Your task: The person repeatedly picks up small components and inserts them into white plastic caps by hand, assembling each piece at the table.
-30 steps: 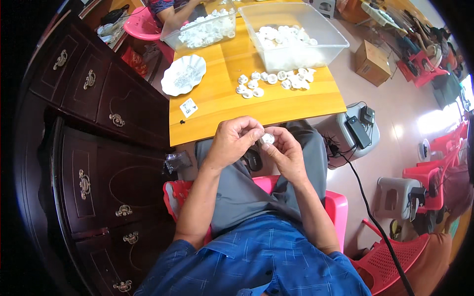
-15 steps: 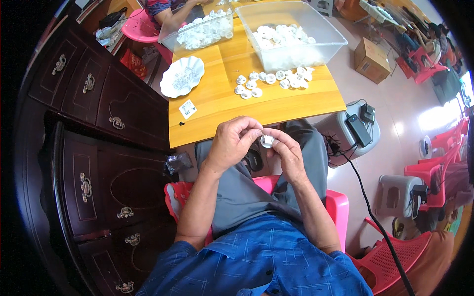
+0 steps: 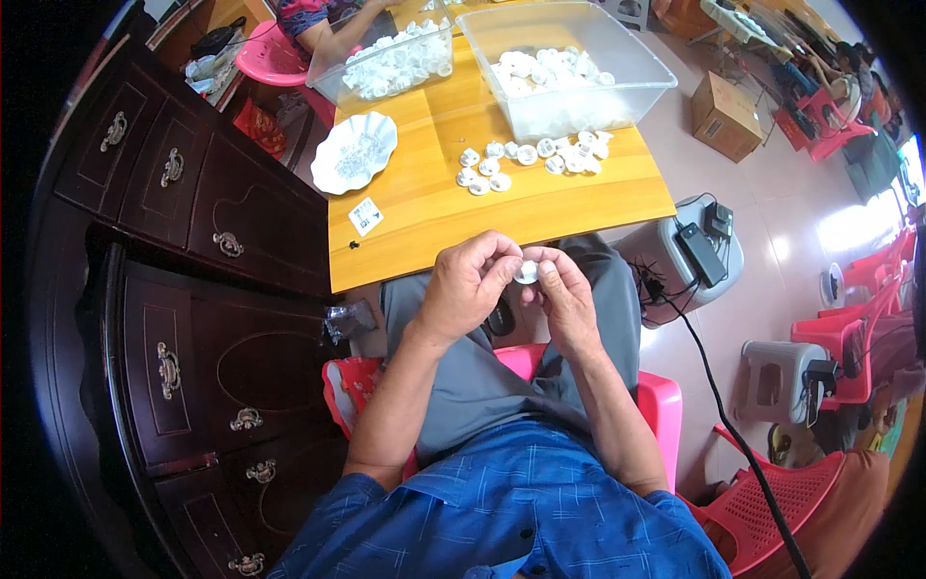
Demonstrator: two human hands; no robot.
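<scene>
Between my two hands, above my lap just off the table's near edge, is a small round white plastic part. My right hand pinches it between thumb and fingers. From the other side, the fingertips of my left hand are closed against the part's edge; whether they hold something tiny is hidden. Several similar round white parts lie loose on the yellow wooden table ahead. A white scalloped dish with small clear or silvery bits stands at the table's left.
Two clear plastic bins, one on the right and one on the left, hold more white parts. A printed card lies near the dish. Dark drawers stand close on my left. A black cable runs down the right side.
My left hand has shifted slightly right and its fingers have closed in on the white part. The part has turned a little in my right hand.
</scene>
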